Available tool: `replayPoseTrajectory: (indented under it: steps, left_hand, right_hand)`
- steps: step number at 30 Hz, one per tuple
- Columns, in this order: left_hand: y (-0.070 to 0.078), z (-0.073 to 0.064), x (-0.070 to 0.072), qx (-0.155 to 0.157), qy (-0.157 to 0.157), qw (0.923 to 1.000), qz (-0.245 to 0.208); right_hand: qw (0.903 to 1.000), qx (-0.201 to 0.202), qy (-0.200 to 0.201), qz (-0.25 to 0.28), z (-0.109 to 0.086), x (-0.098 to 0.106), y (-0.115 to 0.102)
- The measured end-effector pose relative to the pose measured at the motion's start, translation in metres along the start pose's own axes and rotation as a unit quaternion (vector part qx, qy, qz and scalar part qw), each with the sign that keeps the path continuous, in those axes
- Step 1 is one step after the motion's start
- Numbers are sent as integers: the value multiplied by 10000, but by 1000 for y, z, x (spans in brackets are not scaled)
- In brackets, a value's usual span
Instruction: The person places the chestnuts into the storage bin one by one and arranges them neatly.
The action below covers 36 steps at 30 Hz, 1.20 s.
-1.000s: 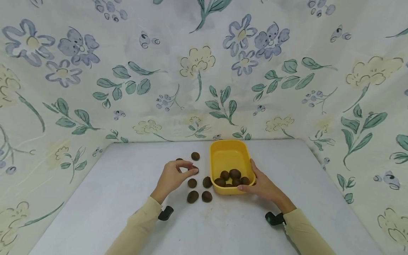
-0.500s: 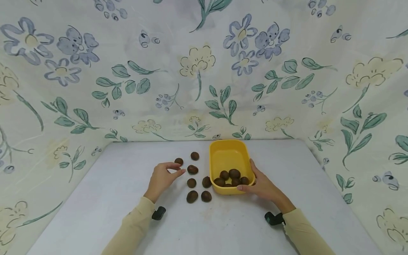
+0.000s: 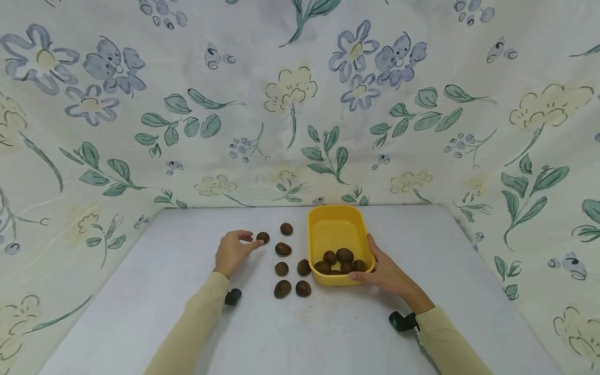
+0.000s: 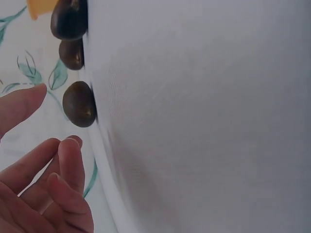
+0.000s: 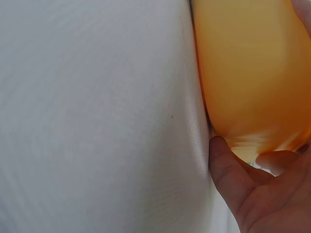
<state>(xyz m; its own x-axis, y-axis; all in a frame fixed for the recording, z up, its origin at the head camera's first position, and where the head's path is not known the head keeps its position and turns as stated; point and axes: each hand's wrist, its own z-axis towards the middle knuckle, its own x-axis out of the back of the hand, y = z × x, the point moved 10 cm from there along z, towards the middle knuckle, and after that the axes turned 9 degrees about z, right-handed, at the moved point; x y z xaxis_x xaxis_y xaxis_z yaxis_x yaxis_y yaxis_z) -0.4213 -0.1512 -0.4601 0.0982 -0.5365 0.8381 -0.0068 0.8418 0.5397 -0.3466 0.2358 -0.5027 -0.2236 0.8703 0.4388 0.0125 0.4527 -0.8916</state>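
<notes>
My left hand (image 3: 233,251) is held beside a dark brown, chestnut-like nut (image 3: 262,237), its thumb and fingers spread apart. In the left wrist view a gap shows between the fingers and that smooth, rounded nut (image 4: 79,104). My right hand (image 3: 383,268) grips the near right corner of a yellow plastic box (image 3: 338,210), thumb at the front rim and fingers along the side. Several such nuts (image 3: 345,255) lie in the near end of the box. The right wrist view shows the box's wall (image 5: 252,68) against the fingers.
Left of the box, more nuts lie loose on the white table: one at the back (image 3: 286,229), one in the middle (image 3: 283,249) and several closer in, one touching the box (image 3: 303,267). A flowered cloth (image 3: 290,120) hangs behind the table.
My left hand has let go of the nut in the middle, drawn back left, then risen toward the leftmost nut. The right hand and the box have stayed put.
</notes>
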Motion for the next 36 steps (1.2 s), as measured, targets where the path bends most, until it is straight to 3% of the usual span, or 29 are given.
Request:
replayPoseTrajectory:
  steps: [10,21,36]
  left_hand:
    - [2,13,-10,303,-260,9988,294]
    - [12,22,-15,159,-188,9978,612]
    - [13,28,-15,90,-157,9986,488]
  right_hand:
    - [10000,14,15,7,0,0,-2]
    - [10000,-17,40,-6,0,1,0]
    - [10000,34,-21,45,1,0,1]
